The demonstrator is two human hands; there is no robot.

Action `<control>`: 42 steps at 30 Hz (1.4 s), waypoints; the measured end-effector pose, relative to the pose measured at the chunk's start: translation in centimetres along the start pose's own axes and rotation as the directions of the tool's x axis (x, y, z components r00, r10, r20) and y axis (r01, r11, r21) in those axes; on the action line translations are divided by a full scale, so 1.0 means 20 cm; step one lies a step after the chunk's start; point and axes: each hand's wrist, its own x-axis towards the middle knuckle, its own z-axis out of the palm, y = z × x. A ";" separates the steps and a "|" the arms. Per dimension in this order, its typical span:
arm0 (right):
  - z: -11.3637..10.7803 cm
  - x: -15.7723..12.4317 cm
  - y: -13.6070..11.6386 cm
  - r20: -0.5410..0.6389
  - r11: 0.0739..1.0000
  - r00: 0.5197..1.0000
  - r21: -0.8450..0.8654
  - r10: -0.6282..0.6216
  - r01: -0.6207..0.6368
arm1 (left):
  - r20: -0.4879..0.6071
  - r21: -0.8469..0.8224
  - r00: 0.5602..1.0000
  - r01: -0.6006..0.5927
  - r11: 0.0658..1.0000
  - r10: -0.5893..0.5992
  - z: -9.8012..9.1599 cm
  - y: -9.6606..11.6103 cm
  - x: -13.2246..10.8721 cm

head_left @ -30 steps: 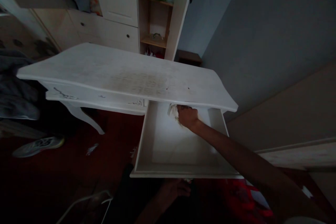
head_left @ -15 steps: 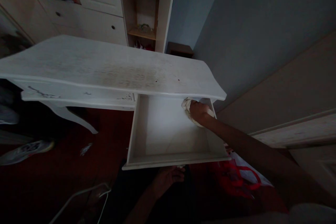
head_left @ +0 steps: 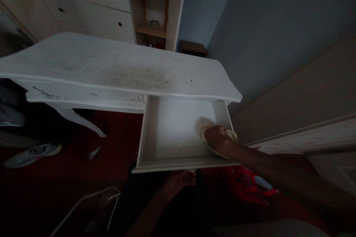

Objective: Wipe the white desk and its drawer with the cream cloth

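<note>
A pale cloth (head_left: 204,132) is bunched under my right hand (head_left: 219,139), whose fingers are closed around it. This hand presses the cloth inside the pulled-out white drawer (head_left: 178,126), toward its right side and front. Part of the cloth sticks out behind the hand by the right wall. My left hand (head_left: 180,180) is below the drawer's front edge, fingers curled at the small light knob (head_left: 192,170). Dim light partly hides these fingers. The drawer belongs to a white table (head_left: 111,59) with grey-brown smudges and two small dark specks on its top.
Behind the table stands a white cabinet (head_left: 105,18) with open shelves. A grey wall (head_left: 278,26) runs along the right. A red bag (head_left: 247,185) lies on the floor beneath my right arm. At the left are a shoe (head_left: 33,154) and a curved white tube (head_left: 80,202).
My right hand has slid the cloth from the back right of the drawer toward its front. The left hand stays by the knob. The view has shifted slightly.
</note>
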 end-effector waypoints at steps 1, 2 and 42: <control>0.00 -0.02 0.00 0.002 0.998 0.999 -0.044 -0.050 0.050 | 0.003 -0.002 1.000 0.001 1.000 -0.001 0.00 0.00 0.00; 0.00 -0.04 0.00 0.007 0.990 0.994 -0.091 -0.107 0.107 | 0.007 -0.003 1.000 0.001 1.000 -0.001 0.00 0.00 0.00; -0.47 0.04 0.00 -0.761 0.191 0.648 0.634 -0.017 0.749 | 0.031 0.100 0.997 -0.075 0.992 0.072 -0.01 -0.01 0.02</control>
